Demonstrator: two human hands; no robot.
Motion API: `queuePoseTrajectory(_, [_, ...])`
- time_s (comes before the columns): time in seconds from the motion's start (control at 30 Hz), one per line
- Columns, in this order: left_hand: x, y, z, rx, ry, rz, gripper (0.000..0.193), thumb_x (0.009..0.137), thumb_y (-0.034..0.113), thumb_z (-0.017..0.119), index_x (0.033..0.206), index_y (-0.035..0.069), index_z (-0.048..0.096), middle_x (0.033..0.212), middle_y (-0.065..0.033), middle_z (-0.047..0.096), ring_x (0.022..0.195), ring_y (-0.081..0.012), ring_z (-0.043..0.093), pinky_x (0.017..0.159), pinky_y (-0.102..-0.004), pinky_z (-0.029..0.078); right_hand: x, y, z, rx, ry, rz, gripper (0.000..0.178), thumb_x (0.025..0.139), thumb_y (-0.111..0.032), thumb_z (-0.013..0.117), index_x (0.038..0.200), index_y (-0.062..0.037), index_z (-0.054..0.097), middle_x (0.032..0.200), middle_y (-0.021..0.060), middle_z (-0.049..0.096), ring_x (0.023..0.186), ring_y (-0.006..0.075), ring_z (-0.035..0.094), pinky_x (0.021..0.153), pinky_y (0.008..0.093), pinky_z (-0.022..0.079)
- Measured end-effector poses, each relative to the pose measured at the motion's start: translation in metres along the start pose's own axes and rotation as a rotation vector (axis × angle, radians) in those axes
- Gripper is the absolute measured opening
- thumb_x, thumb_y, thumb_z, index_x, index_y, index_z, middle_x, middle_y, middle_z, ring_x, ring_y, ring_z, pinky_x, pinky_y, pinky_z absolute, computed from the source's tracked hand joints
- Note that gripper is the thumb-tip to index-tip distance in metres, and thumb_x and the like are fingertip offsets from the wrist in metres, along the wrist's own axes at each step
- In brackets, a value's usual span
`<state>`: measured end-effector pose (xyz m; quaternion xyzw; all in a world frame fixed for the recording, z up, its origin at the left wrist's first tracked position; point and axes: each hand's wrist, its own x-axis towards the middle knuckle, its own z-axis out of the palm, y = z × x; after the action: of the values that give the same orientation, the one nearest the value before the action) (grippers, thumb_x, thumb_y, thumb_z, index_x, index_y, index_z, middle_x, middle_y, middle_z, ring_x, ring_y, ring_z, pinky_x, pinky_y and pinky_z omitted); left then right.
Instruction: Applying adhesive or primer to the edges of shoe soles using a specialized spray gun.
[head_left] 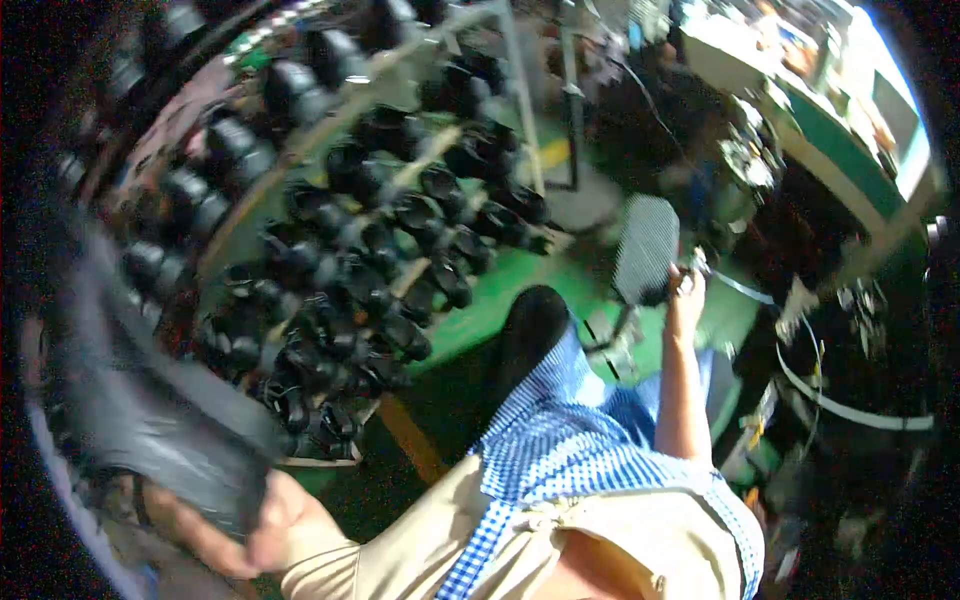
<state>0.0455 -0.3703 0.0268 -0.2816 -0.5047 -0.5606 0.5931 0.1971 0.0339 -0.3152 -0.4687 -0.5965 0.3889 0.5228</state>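
Note:
At the lower left, my left hand [265,535] is closed round the near end of a black leather shoe [190,410]. The shoe is close to the camera and blurred, so its exact shape is hard to read. My right arm reaches forward, and my right hand [685,300] is closed round a small silver fitting [695,262], partly hidden by the fingers. A pale tube [742,288] runs rightward from near that fitting. Just left of the right hand stands a grey textured pad [647,250] with rounded corners; whether the fingers touch it I cannot tell.
Racks with rows of black shoes [385,240] fill the left side. A grey rack post [525,110] rises behind them. Dark machinery [750,160] and a green-edged workbench [840,165] stand at the right. A white curved hose [850,415] hangs there. The green floor [490,310] shows between.

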Motion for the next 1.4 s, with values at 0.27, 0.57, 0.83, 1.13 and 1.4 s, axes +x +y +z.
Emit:
queuePoseTrajectory(0.27, [-0.2, -0.044, 0.131, -0.847, -0.933, -0.01, 0.019, 0.085, 0.008, 0.066, 0.072, 0.003, 0.053, 0.071, -0.0104, 0.057, 0.065, -0.0267, 0.058, 0.071, -0.0428, 0.05, -0.014, -0.001, 0.004, 0.46, -0.14, 0.245, 0.028, 0.086, -0.008, 0.07, 0.111, -0.0025, 0.057, 0.096, 0.003, 0.06, 0.086, 0.0102, 0.057, 0.079, 0.0249, 0.048])
queuePoseTrajectory(0.57, [-0.305, -0.007, 0.178, -0.957, -1.297, 0.042, 0.046, 0.077, 0.029, 0.079, 0.056, 0.009, 0.043, 0.057, -0.0034, 0.047, 0.057, -0.0231, 0.052, 0.075, -0.0407, 0.05, -0.052, -0.019, -0.027, 0.186, -0.271, 0.207, 0.027, 0.087, -0.014, 0.072, 0.107, -0.0028, 0.057, 0.091, 0.0036, 0.063, 0.076, 0.0131, 0.061, 0.066, 0.0251, 0.049])
queuePoseTrajectory(0.83, [-0.257, -0.02, 0.146, -0.658, -1.515, 0.291, 0.058, 0.071, 0.002, 0.079, 0.122, 0.014, 0.055, 0.122, -0.0103, 0.054, 0.116, -0.0351, 0.051, 0.095, -0.0467, 0.045, -0.061, 0.004, -0.059, -0.555, -0.277, -0.204, 0.025, 0.078, -0.024, 0.074, 0.091, -0.006, 0.062, 0.092, 0.0083, 0.059, 0.084, 0.0283, 0.06, 0.069, 0.0374, 0.051])
queuePoseTrajectory(1.13, [-0.245, -0.007, 0.15, -0.651, -1.615, 0.247, 0.047, 0.069, -0.002, 0.079, 0.11, 0.015, 0.066, 0.105, -0.0062, 0.06, 0.099, -0.0278, 0.055, 0.084, -0.0395, 0.051, -0.072, 0.033, -0.039, -0.484, -0.357, -0.213, 0.021, 0.078, -0.02, 0.069, 0.093, -0.0078, 0.062, 0.091, 0.007, 0.057, 0.082, 0.0273, 0.059, 0.068, 0.0372, 0.052])
queuePoseTrajectory(1.4, [-0.245, -0.012, 0.149, -0.648, -1.588, 0.227, 0.043, 0.069, -0.001, 0.079, 0.106, 0.017, 0.069, 0.105, -0.0063, 0.059, 0.098, -0.0282, 0.055, 0.082, -0.04, 0.051, -0.054, -0.016, -0.08, -0.357, -0.303, -0.168, 0.017, 0.079, -0.011, 0.072, 0.092, -0.0055, 0.063, 0.087, 0.0103, 0.058, 0.074, 0.0292, 0.062, 0.064, 0.0358, 0.051])
